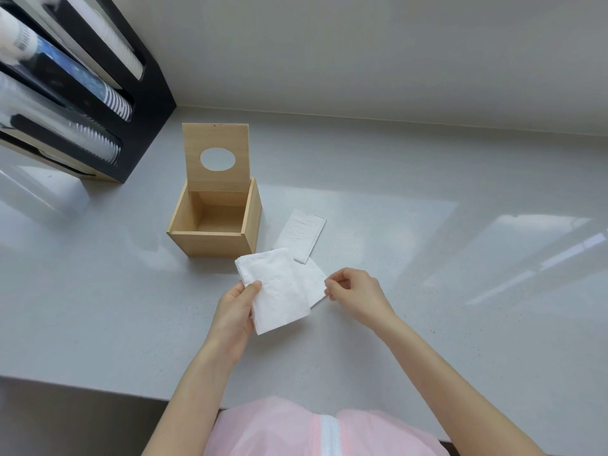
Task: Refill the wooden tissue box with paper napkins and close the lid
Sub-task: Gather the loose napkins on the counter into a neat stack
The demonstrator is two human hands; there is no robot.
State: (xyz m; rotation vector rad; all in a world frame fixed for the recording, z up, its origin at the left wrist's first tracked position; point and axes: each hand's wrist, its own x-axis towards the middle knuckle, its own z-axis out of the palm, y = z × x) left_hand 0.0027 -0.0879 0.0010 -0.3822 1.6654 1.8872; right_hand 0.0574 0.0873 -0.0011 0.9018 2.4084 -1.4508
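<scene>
The wooden tissue box (214, 241) stands open on the grey counter, and its inside looks empty. Its lid (215, 139), with an oval hole, is tipped up at the back. Just in front of the box my left hand (235, 307) holds a stack of white paper napkins (278, 292) by its left edge. My right hand (353, 296) pinches the right edge of a napkin that sticks out under the stack. A folded napkin (301, 233) lies flat on the counter to the right of the box.
A black cup dispenser (108, 83) with stacks of cups stands at the back left, near the box. The grey counter (427, 258) meets a pale wall behind. The counter's front edge runs close to my body.
</scene>
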